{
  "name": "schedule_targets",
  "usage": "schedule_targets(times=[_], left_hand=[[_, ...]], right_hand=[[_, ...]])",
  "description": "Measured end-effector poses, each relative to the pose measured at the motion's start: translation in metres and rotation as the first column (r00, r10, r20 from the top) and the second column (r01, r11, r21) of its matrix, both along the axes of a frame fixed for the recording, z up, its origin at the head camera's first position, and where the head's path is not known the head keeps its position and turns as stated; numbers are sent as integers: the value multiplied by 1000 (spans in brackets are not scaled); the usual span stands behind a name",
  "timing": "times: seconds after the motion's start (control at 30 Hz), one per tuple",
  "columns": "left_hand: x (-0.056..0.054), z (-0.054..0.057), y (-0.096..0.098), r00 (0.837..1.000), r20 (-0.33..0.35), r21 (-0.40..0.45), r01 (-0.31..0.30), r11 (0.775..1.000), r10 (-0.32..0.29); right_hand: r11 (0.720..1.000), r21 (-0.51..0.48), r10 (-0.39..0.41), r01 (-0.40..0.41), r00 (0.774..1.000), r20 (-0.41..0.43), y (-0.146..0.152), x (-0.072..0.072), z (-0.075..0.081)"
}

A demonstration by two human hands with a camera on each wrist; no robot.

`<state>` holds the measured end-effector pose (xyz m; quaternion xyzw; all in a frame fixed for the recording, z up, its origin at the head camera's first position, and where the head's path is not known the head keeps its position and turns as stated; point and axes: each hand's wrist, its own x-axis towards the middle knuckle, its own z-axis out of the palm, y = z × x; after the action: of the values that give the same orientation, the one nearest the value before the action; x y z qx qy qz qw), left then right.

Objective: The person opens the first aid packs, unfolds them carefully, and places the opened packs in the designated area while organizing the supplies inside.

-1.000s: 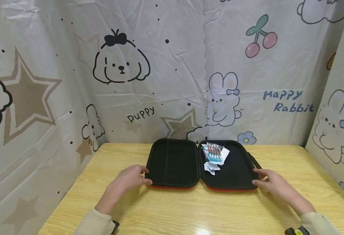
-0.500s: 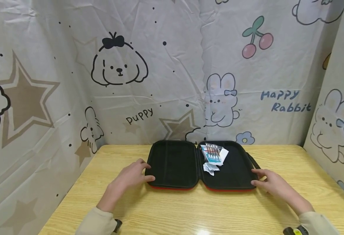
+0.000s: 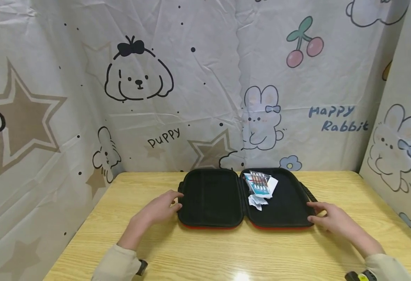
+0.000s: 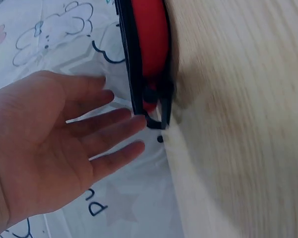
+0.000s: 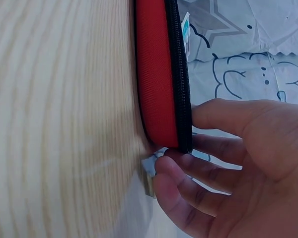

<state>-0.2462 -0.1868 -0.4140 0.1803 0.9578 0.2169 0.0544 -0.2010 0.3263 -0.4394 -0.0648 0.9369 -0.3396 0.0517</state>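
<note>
An unfolded zip case, black inside and red outside, lies flat on the table, its left half (image 3: 212, 203) bare. In its right half (image 3: 289, 208) sit a clear packet of several slim sticks (image 3: 259, 183) and a crumpled white wrapper (image 3: 257, 201). My left hand (image 3: 158, 207) is at the left edge; the left wrist view shows its fingers loosely spread by the case's handle (image 4: 164, 106), and contact cannot be told. My right hand (image 3: 333, 218) holds the right edge. In the right wrist view, its thumb touches the zipper rim (image 5: 181, 84) and its fingers bend around the case's end.
The wooden table (image 3: 226, 253) extends toward me and to both sides of the case. A printed cloth (image 3: 198, 78) hangs behind the table and along its sides. A black strap (image 3: 309, 193) sticks out at the case's right side.
The case has slid a little to the right along with the right hand. The left hand's thumb has drawn back from over the case's edge. The packet and wrapper moved with the case.
</note>
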Motion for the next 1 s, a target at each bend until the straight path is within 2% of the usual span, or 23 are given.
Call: schedule_targets(times=[0.13,0.3,0.37,0.43,0.53,0.67,0.77,0.87,1.0], left_hand=[[-3,-3,-7,1000,1,-6,4,1000,-4],[-4,-5,-9,995,79,6,58,998,-58],[-4,-6,-10,992,110,6,58,998,-58],[-4,-8,-10,993,113,-12,45,999,-43],[-5,-9,-10,997,76,-65,12,998,-7],[-9,-8,-6,1000,-14,-152,-13,988,11],[-12,-4,2,995,-93,-175,4,985,-21],[-17,3,18,983,-168,-162,46,986,-74],[-23,10,46,968,-218,-130,101,986,-128]], right_hand=[[1000,8,0,0,1000,-5,4,0,-1],[1000,16,2,-2,1000,-6,7,0,-2],[1000,15,4,-4,1000,-4,6,0,-2],[1000,17,1,-1,1000,0,6,-1,-2],[1000,18,-1,1,1000,2,5,-1,-2],[1000,13,0,0,1000,-5,6,0,-2],[1000,1,0,0,1000,-17,5,1,-3],[1000,-17,3,-3,1000,-26,6,3,-4],[999,-33,2,-2,1000,-19,7,5,-4]])
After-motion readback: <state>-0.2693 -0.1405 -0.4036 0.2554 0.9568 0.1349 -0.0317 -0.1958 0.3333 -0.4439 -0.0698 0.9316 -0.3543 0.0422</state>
